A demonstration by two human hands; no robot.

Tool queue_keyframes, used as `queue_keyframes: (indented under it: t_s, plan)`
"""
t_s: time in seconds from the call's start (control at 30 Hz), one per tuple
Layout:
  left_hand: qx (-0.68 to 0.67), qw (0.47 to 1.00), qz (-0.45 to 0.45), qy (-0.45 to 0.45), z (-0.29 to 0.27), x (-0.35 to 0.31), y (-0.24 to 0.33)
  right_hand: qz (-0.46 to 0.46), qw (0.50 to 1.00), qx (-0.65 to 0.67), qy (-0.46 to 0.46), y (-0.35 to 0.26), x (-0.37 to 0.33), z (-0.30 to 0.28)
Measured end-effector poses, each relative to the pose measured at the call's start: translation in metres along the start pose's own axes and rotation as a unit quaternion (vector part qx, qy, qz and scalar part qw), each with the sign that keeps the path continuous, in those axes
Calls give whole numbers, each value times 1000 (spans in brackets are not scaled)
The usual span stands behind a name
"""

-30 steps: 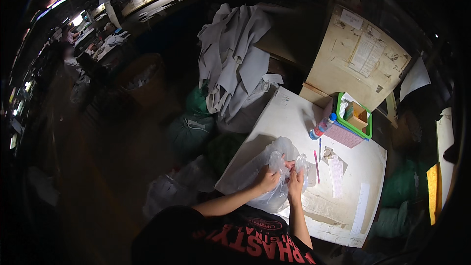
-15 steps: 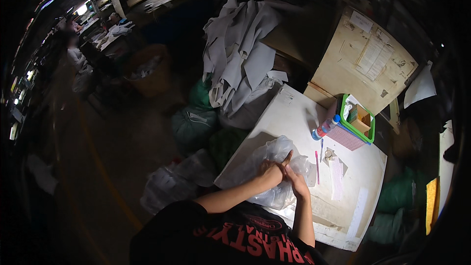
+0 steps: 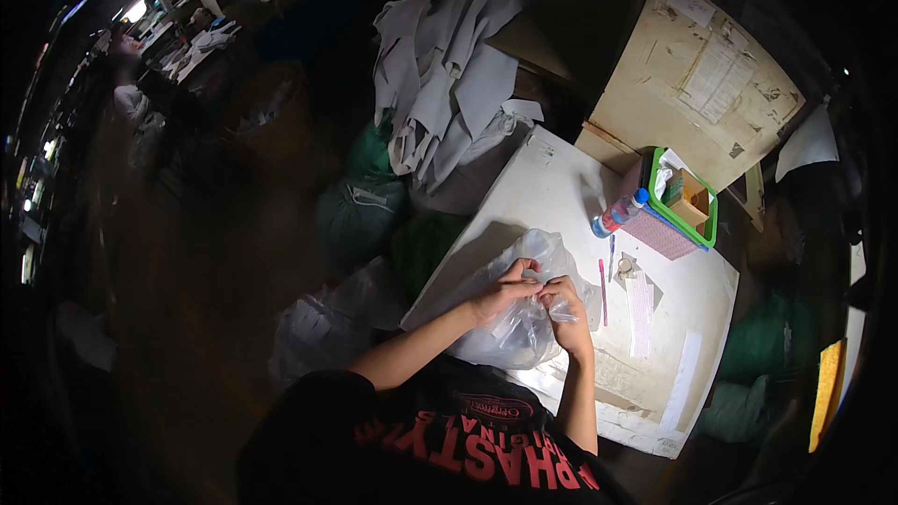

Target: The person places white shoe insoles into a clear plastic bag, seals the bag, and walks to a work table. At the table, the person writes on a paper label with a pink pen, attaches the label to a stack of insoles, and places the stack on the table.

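Centrally, one crumpled clear plastic bag (image 3: pixel 524 313) lies on the white worktable (image 3: pixel 552 196), pinched at its top by both hands: left hand (image 3: pixel 500 292) and right hand (image 3: pixel 564 299), fingers closed on the film. At two o'clock: one green-rimmed basket (image 3: pixel 713 215), one clear plastic bottle with blue cap (image 3: pixel 617 213) lying beside it. Two pens (image 3: pixel 603 285) just right of the bag. At twelve o'clock, one heap of grey cloth pieces (image 3: pixel 449 75); beige board with paper labels (image 3: pixel 692 75) at one o'clock.

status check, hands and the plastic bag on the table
Left hand and right hand both pinching the clear plastic bag at its top. Bag rests on white table. Pink pen beside it, not blocking.
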State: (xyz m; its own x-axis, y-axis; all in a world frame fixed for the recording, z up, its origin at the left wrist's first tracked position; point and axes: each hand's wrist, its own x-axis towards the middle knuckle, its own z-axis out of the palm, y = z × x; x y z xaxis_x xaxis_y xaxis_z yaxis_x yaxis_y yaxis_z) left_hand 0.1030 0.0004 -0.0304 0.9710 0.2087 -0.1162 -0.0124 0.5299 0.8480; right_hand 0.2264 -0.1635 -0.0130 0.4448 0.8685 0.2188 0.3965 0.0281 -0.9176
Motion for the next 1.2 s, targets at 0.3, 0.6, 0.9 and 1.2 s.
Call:
queue_keyframes:
  t_s: [0.3,0.6,0.9,1.2]
  plan:
    - [392,889,123,200,23,6,-28,34,996,-39,71,-8,-11,12]
    - [264,961,55,60,9,19,-10,-39,964,-182,187,-21,5,14]
    - [231,952,158,120,19,39,20,-81,911,-357,189,-38,11,25]
    - [63,945,43,317,-18,91,33,-45,945,-310,98,-33,-35,27]
